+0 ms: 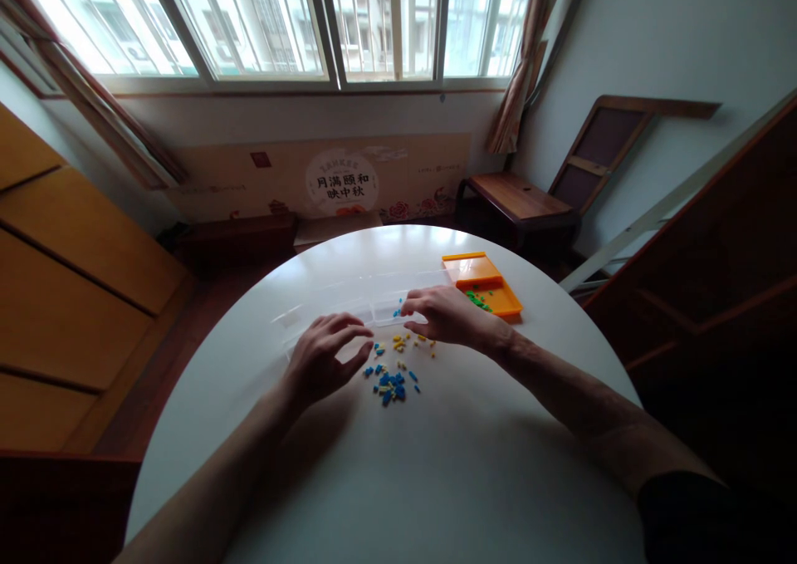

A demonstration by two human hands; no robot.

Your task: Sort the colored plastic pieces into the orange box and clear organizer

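A loose heap of small blue pieces [392, 385], with pale yellow ones mixed in, lies on the white table between my forearms. Just beyond it are scattered yellow pieces [399, 343]. My left hand [329, 355] hovers left of these, its thumb and fingers apart, with nothing visible between them. Over the near right part of a clear plastic box [354, 308], my right hand [445, 315] has its fingers and thumb apart. A few blue bits [397, 308] show in that compartment beside its fingertips. The pieces are too small to name by kind.
An orange hinged box [510, 300] lies open beyond my right hand, holding green pieces [478, 300]. The round white table [436, 481] has its far edge towards the window. A wooden chair [529, 194] stands behind it at the right.
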